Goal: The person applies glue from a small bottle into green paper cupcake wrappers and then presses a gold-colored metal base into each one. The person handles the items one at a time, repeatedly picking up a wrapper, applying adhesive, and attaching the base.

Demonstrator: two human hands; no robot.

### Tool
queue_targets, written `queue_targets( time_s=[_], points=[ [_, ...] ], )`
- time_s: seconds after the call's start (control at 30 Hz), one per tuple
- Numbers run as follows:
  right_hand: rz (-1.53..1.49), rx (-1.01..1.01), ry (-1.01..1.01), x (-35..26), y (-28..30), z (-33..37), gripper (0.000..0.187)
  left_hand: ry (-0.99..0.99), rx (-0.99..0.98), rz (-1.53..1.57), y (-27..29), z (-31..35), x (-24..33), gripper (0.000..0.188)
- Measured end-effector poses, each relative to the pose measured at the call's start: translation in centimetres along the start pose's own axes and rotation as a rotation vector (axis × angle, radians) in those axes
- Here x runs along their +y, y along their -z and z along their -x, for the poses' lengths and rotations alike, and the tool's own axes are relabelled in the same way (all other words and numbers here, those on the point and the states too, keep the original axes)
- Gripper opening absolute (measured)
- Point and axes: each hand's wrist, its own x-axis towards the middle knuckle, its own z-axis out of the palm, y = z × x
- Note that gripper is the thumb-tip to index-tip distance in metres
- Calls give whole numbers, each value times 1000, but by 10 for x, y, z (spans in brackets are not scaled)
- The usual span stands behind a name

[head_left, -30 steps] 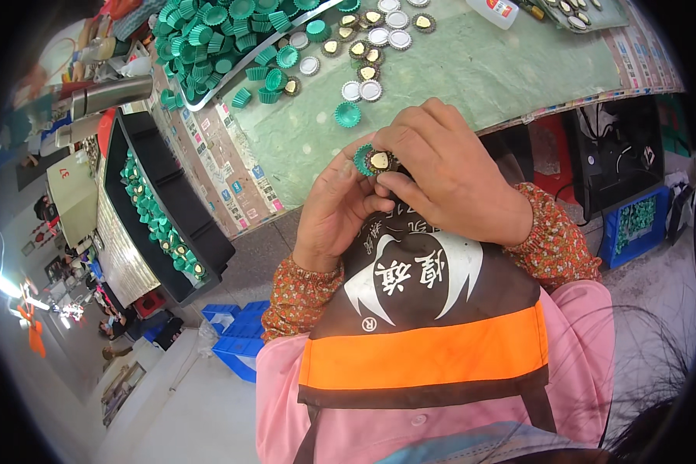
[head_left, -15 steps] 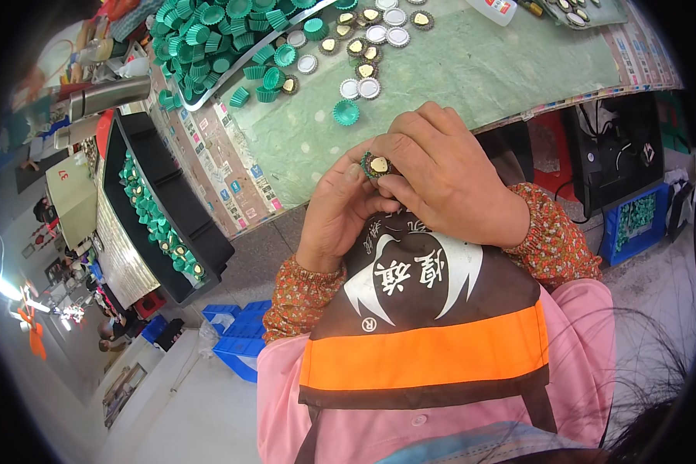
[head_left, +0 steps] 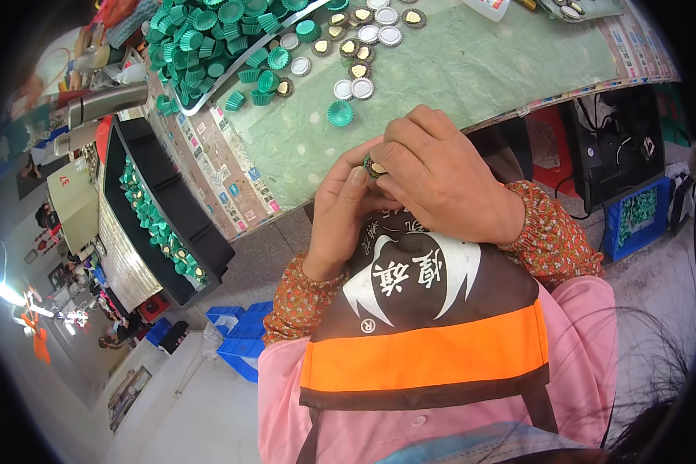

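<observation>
Between the fingertips of my two hands, above the apron, is a small round crown-cap-like piece (head_left: 375, 168) with a dark crimped edge and a cream-gold middle; a bit of green shows at its left side. My left hand (head_left: 334, 207) pinches it between thumb and fingers. Closed over it from the other side, my right hand (head_left: 445, 178) hides most of the piece. A green fluted cup (head_left: 340, 114) lies alone on the table just beyond my hands. Farther back are white crown caps (head_left: 362, 89) and dark caps with gold middles (head_left: 359, 70).
A white-rimmed tray (head_left: 220, 87) heaped with green fluted cups (head_left: 193, 42) stands at the far left. Left of the table, a black bin (head_left: 197, 224) holds green and gold pieces. A bottle (head_left: 487, 6) stands at the back. Blue crates (head_left: 243, 332) sit on the floor.
My right fingers have closed farther over the small piece, covering more of its gold middle. The view has shifted slightly, and the things on the table have not moved.
</observation>
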Motion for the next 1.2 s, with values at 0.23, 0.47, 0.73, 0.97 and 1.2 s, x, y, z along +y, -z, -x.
queue_targets(
  time_s=[0.23,0.47,0.73,0.97,1.2],
  points=[
    [-171,-2,-32,11,-9,7,32,4,62,-151,-5,-1,3,33],
    [-446,-83,-373,15,-6,17,24,-54,98,-149,-9,-4,0,21],
    [-779,-113,-676,11,-17,18,22,-48,117,-133,-7,-3,-7,18],
    [-703,-180,-644,17,-20,21,14,-30,147,-106,-4,-4,-11,17],
    [-643,-195,-628,16,-22,20,19,-29,168,-93,-1,-3,-12,16]
  ],
)
